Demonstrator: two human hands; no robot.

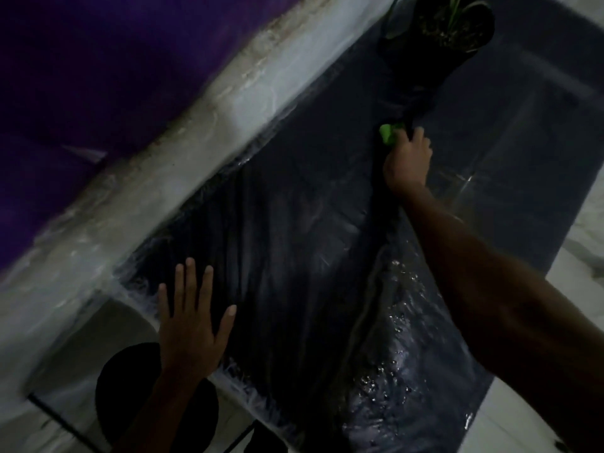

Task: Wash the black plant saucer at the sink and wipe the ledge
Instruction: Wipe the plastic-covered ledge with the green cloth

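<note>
Green cloth (389, 134) is bunched in the right hand (407, 165), pressed to the wet black ledge (294, 223) just beside the potted plant (447, 24). The left hand (189, 335) lies flat on the ledge, fingers spread. The black saucer (130, 387) sits in the sink (98, 338) under that wrist.

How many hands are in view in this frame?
2. The left hand lies flat on the near end of the wet ledge; the right hand is farther along it, gripping a green cloth next to the plant pot. None seems hidden.
</note>
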